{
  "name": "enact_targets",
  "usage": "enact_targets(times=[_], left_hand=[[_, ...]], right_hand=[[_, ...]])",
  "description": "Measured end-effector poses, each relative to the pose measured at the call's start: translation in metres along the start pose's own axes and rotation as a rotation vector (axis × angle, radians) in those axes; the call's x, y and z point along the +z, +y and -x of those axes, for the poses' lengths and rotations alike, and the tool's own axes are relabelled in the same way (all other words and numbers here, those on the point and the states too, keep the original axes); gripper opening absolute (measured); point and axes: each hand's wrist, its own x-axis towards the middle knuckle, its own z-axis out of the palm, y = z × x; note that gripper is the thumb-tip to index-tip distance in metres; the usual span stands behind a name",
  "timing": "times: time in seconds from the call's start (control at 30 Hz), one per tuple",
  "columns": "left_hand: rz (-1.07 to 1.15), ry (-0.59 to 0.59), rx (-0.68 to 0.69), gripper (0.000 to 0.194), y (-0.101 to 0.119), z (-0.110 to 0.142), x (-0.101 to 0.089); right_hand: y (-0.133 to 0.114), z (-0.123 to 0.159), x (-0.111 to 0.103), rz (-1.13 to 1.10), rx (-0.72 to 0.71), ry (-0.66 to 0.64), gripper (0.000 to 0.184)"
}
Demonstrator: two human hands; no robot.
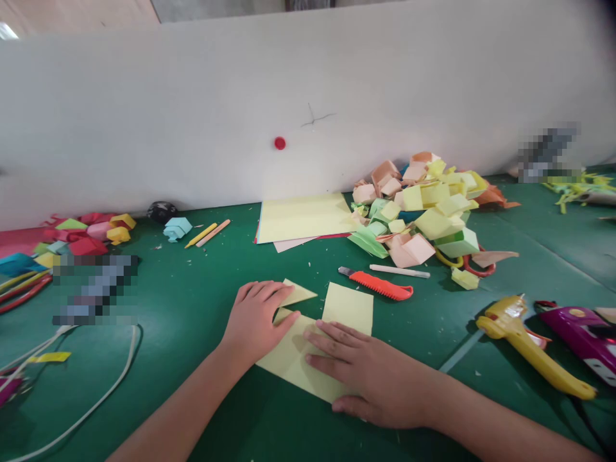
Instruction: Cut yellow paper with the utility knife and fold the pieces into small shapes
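While the right hand (363, 372) lies flat, fingers spread, over the pale yellow sheet (292, 356), the left hand (253, 321), thumb and fingers apart, has a triangular piece (301, 294) at its fingertips, red cutter (380, 284) beyond the right.

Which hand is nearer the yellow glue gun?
Right. The right hand rests on yellow paper, left of the yellow glue gun; the left hand is farther left.
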Motion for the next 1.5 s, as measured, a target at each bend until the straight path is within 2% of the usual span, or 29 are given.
enact_targets(times=[0.07, 0.23, 0.3, 0.4, 0.57, 0.63, 0.8, 0.87, 1.0, 1.17, 1.27, 1.33, 1.5], left_hand=[[0.004, 0.052, 0.009, 0.026, -0.004, -0.001, 0.000], [0.002, 0.217, 0.033, 0.029, -0.004, -0.001, -0.005], [0.009, 0.267, 0.079, 0.030, -0.001, 0.000, -0.009], [0.031, 0.313, 0.163, 0.032, 0.005, 0.002, -0.011], [0.074, 0.319, 0.263, 0.038, 0.010, 0.004, -0.009], [0.084, 0.290, 0.325, 0.044, 0.013, 0.005, -0.008], [0.017, 0.250, 0.475, 0.049, 0.021, 0.009, -0.010], [-0.023, 0.265, 0.489, 0.046, 0.024, 0.010, -0.010], [-0.064, 0.303, 0.484, 0.042, 0.028, 0.011, -0.007], [-0.008, 0.297, 0.469, 0.050, 0.027, 0.012, -0.001], [0.118, 0.233, 0.393, 0.052, 0.025, 0.015, 0.000], [0.296, 0.160, 0.302, 0.059, 0.025, 0.016, -0.002], [1.066, -0.060, -0.025, 0.089, 0.038, 0.019, 0.001]], right_hand=[[0.006, -0.004, 0.004, 0.096, 0.024, 0.052, 0.059], [0.014, -0.011, 0.006, 0.334, 0.129, 0.303, 0.048], [0.013, -0.010, 0.004, 0.342, 0.180, 0.334, 0.037], [0.010, -0.008, 0.002, 0.264, 0.190, 0.308, 0.031], [0.010, -0.005, 0.004, 0.191, 0.103, 0.264, 0.042], [0.012, -0.005, 0.006, 0.158, 0.128, 0.316, 0.043], [0.015, -0.001, 0.006, -0.010, 0.303, 0.570, 0.051], [0.015, 0.002, 0.004, -0.150, 0.321, 0.602, 0.054], [0.012, 0.004, 0.001, -0.422, 0.265, 0.595, 0.053], [0.015, -0.004, 0.007, -0.600, 0.362, 0.630, 0.054], [0.018, -0.006, 0.009, -0.697, 0.386, 0.661, 0.059], [0.019, -0.006, 0.009, -0.785, 0.404, 0.695, 0.062], [0.015, -0.009, 0.004, -0.970, 0.411, 0.706, 0.071]])
